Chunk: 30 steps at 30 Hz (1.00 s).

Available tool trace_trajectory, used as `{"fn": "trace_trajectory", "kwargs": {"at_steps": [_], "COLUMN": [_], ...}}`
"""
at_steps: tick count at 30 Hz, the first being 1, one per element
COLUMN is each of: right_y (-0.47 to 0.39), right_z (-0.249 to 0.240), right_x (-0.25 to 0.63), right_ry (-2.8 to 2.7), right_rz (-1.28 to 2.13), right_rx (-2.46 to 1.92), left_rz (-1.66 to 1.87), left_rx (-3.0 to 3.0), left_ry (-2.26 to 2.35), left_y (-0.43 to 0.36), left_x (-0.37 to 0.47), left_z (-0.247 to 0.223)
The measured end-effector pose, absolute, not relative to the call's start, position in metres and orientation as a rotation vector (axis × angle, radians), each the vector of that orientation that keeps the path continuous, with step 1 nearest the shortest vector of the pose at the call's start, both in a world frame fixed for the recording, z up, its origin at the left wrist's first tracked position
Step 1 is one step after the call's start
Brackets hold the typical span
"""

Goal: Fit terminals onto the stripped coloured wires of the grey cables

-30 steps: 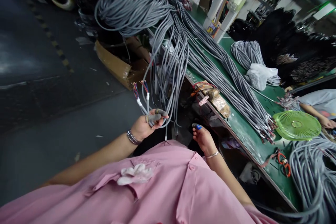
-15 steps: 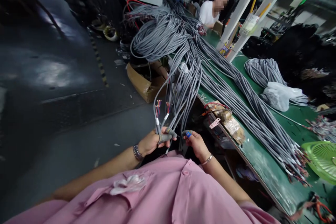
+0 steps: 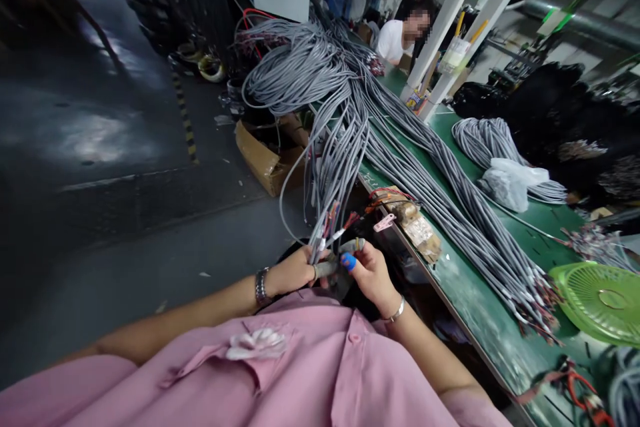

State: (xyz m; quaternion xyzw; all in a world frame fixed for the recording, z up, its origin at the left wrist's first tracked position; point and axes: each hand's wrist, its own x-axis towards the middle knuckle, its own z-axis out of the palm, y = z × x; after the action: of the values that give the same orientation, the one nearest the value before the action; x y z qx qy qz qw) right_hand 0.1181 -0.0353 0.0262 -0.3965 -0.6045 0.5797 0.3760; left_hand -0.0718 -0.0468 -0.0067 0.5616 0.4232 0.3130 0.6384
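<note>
My left hand point(image 3: 297, 271) is closed around a few grey cables point(image 3: 316, 240) just above my lap. Those cables have white sleeves and fanned, coloured wire ends point(image 3: 330, 215) pointing up and away from me. My right hand point(image 3: 371, 275) is close beside it, with blue tape on the thumb and a grey cover on the forefinger. Its thumb and forefinger are drawn together by the cables; what lies between them is hidden. Beyond both hands, a thick hanging bunch of grey cables point(image 3: 345, 153) drops over the table edge.
To the right runs a green table point(image 3: 475, 320) bearing long cable bundles point(image 3: 450, 227), a green basket point(image 3: 600, 300) and red-handled pliers point(image 3: 580, 390). A cardboard box point(image 3: 260, 160) stands on the floor ahead. A person in white point(image 3: 393, 40) sits across the table.
My right hand has come up against my left hand, its forefinger now reaching to the cables. The held wire ends have swung right and lie closer together. The view has shifted slightly.
</note>
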Motion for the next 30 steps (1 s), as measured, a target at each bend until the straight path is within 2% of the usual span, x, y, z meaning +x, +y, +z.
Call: {"fn": "trace_trajectory", "kwargs": {"at_steps": [6,14,20,24,26,30], "right_y": [-0.06,-0.081,-0.077,-0.07,-0.067,-0.062], "right_z": [0.059,0.045,0.036,0.028,0.025,0.017], "right_x": [0.141,0.174,0.176,0.177,0.181,0.189], "right_ry": [-1.848,-1.823,-1.623,-1.504,-1.504,-1.596], "right_rz": [0.951,0.8,1.005,1.152,1.174,1.126], "right_rx": [-1.14,-1.137,-1.102,-1.05,-1.062,-1.127], "left_rz": [0.675,0.618,0.672,0.95,1.104,1.167], "left_rx": [1.409,1.557,1.498,1.217,1.001,0.922], "left_ry": [0.938,1.017,0.806,0.901,0.913,0.948], "left_y": [-0.054,-0.056,-0.063,-0.066,-0.066,-0.061], "left_x": [-0.024,0.004,-0.008,-0.03,-0.05,-0.101], "left_z": [-0.012,-0.007,0.006,-0.001,-0.007,-0.011]}}
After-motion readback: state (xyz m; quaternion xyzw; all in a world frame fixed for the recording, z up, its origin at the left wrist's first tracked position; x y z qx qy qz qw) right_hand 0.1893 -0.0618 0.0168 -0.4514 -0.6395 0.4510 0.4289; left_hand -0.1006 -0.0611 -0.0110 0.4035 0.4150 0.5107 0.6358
